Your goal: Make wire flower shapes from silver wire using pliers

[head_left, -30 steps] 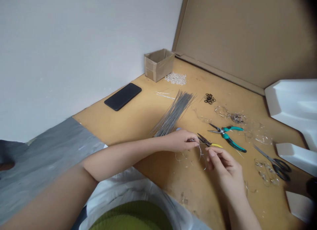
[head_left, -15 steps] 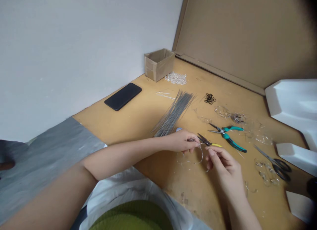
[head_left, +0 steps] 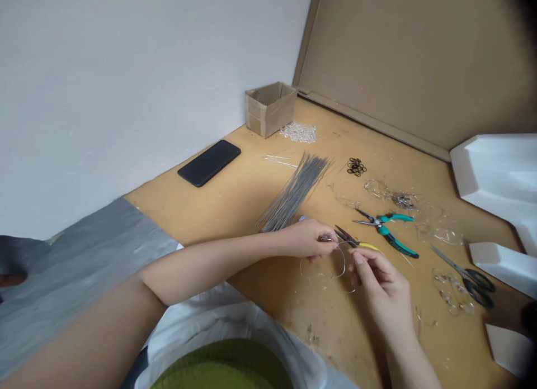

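Observation:
My left hand [head_left: 318, 239] is closed, pinching a thin silvery wire [head_left: 344, 261] that curves in loops beneath it. My right hand [head_left: 377, 274] pinches the same wire between thumb and forefinger, a little to the right and nearer to me. Just beyond the hands lie pliers with yellow handles [head_left: 369, 246], partly hidden. A bundle of straight grey wires [head_left: 296, 193] rests past my left wrist. Farther right are open teal-handled pliers [head_left: 388, 231]. What sits inside my left fingers is mostly hidden.
A black phone [head_left: 208, 162] lies near the wall. At the back stand a cardboard box [head_left: 271, 109] and a pile of small clear pieces [head_left: 298, 132]. Black rings [head_left: 356, 166], tangled wire [head_left: 403, 199], scissors [head_left: 478, 285] and white molded pieces [head_left: 495, 188] are toward the right.
Both hands keep nearly the same place and grip. The left fingers have curled slightly, and the hanging wire loop has shifted a little. The view has barely moved.

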A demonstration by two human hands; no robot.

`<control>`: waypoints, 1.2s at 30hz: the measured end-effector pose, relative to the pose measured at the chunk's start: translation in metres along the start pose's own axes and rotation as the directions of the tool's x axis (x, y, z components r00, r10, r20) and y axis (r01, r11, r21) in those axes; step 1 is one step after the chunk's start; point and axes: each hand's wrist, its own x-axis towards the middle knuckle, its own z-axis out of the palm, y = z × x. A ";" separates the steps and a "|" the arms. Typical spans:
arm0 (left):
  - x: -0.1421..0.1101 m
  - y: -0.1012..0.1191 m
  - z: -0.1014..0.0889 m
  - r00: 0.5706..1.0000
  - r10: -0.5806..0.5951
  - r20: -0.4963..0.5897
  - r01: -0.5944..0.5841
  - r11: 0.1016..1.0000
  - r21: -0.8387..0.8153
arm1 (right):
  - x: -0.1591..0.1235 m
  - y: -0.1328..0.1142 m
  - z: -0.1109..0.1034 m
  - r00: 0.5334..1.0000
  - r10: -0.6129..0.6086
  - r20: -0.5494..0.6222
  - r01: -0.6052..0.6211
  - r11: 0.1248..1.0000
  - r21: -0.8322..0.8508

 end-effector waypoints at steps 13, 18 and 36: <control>-0.002 0.004 0.000 1.000 0.013 0.027 -0.013 1.000 0.001 | -0.002 -0.001 0.002 0.999 -0.035 -0.031 0.033 0.998 -0.056; -0.001 0.007 -0.001 0.997 -0.027 0.068 0.033 0.996 -0.086 | -0.001 -0.001 0.002 0.997 -0.065 -0.052 0.061 0.994 -0.090; 0.001 0.007 0.010 0.985 -0.110 0.133 0.140 0.959 -0.245 | -0.003 0.002 0.007 0.858 -0.508 -0.070 0.392 0.737 -0.550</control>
